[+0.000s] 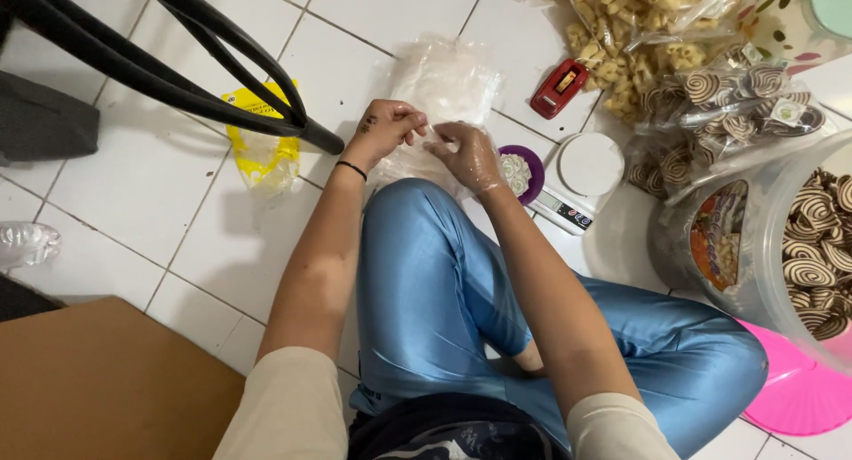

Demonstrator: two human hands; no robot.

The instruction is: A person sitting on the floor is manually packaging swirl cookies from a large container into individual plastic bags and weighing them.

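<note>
Above my bent knee in shiny blue trousers (444,274), both my hands meet over the white tiled floor (160,203), working at a thin clear plastic bag (435,136) pinched between them. My left hand (386,130), bare with a black band at the wrist, has its fingertips closed on the bag's edge; my right hand (466,154), covered by a transparent plastic glove, grips the same bag from the other side, fingers curled onto it. Just beyond my hands lies a stack of more clear plastic bags (448,78), flat on the tiles. Beside my right hand sits a small round purple tub (531,163) with pale pieces in it, and next to that a white digital kitchen scale (581,180) with a round platform. Farther off rests a red tape dispenser (559,87), near sealed clear packets of brown-and-cream spiral biscuits (728,96) and packets of pale yellow curly snacks (621,16). At my right stands a large clear plastic jar (772,238) filled with the same spiral biscuits, a pink lid (799,389) lying under it. To my left a crumpled yellow plastic wrapper (262,154) lies by the black curved legs of a chair (177,61), and a brown cardboard sheet (98,380) lies near my left elbow
</note>
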